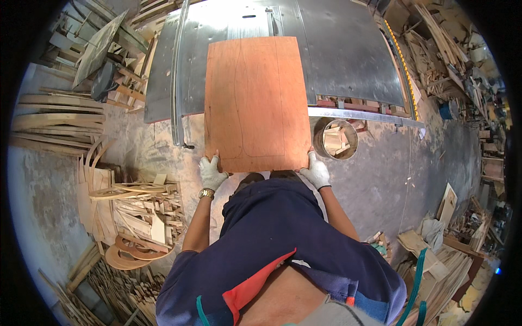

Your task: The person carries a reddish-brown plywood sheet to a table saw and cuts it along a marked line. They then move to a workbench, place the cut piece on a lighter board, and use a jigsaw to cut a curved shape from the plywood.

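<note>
A large reddish-brown plywood sheet [258,103] with pencilled curved outlines lies in front of me, its far part over the metal saw table [353,60]. My left hand [212,173], in a pale work glove with a watch at the wrist, grips its near left corner. At the near right corner, my right hand [316,171], gloved the same way, holds the sheet's edge. Fingers of both hands are partly hidden under the wood.
A metal rail [178,81] runs along the table's left part. A round bin [340,139] of offcuts stands right of the sheet. Curved wood strips [60,119] are stacked at left, above a scrap pile [147,217]. More boards [435,261] lie at lower right.
</note>
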Tool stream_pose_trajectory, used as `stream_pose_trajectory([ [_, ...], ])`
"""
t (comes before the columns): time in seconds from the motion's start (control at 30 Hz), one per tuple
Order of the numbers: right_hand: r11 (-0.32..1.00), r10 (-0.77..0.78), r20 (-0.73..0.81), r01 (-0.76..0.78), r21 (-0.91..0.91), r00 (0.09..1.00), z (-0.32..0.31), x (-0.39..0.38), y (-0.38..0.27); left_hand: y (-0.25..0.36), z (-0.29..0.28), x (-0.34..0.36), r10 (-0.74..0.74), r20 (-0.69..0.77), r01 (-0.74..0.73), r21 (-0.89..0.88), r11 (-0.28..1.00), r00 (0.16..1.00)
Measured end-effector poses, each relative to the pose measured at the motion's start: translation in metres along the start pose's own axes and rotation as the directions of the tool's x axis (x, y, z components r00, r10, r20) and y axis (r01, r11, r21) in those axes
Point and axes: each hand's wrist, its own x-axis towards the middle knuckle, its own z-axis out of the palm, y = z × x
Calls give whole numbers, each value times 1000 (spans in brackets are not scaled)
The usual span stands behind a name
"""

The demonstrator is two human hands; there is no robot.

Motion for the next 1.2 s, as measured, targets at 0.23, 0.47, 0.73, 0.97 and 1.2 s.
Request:
stream_pose_trajectory([
  [0.23,999,-30,-28,30,13,999,-8,15,-5,2,-2,18,-5,2,5,18,1000,1000],
  [0.47,998,-68,-69,67,-16,995,-4,25,1,6,-6,25,-21,22,22,-13,1000,1000],
  [0.73,997,-75,-64,74,-15,995,-8,30,0,9,-6,31,-28,16,28,-1,1000,999],
  [0.97,999,-44,-47,44,-3,998,-11,33,-1,10,-4,35,-35,27,36,-6,999,999],
  [1.2,1000,-22,-38,22,22,999,-13,38,-2,10,-4,37,-19,9,19,-13,1000,1000],
])
